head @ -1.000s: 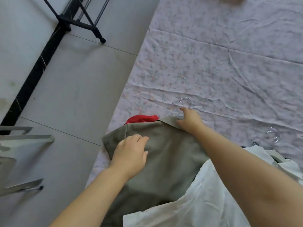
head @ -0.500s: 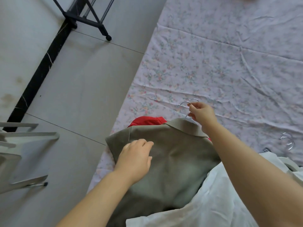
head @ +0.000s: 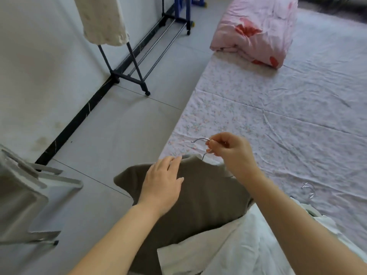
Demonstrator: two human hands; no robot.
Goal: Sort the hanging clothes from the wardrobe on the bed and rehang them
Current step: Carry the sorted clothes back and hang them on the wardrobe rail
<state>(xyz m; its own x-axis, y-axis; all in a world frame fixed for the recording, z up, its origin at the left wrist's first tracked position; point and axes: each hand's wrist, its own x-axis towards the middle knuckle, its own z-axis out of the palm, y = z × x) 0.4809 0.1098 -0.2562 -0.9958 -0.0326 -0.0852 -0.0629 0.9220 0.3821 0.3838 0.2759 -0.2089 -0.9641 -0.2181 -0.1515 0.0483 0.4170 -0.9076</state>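
I record the right grip [head: 234,153] pinched narrow on the hanger hook [head: 200,139], which curves out just left of its fingertips. The olive shirt [head: 208,195] lies directly below that grip, over the edge of the bed [head: 278,116]. The left grip [head: 164,181] rests flat and relaxed on the shirt's shoulder.

Risks, in my judgement:
- A fingertip pinch on thin wire may let the hook twist, so the shirt slides off.
- The white garment [head: 228,255], overlapping the shirt nearer me, may snag and drag along.

Only the hanger hook [head: 200,138] shows, its frame hidden inside the olive shirt [head: 208,195], whose lower part lies under the white garment [head: 228,251] cut off at the bottom edge; the top edge crops the cream cloth [head: 101,22] upper left.
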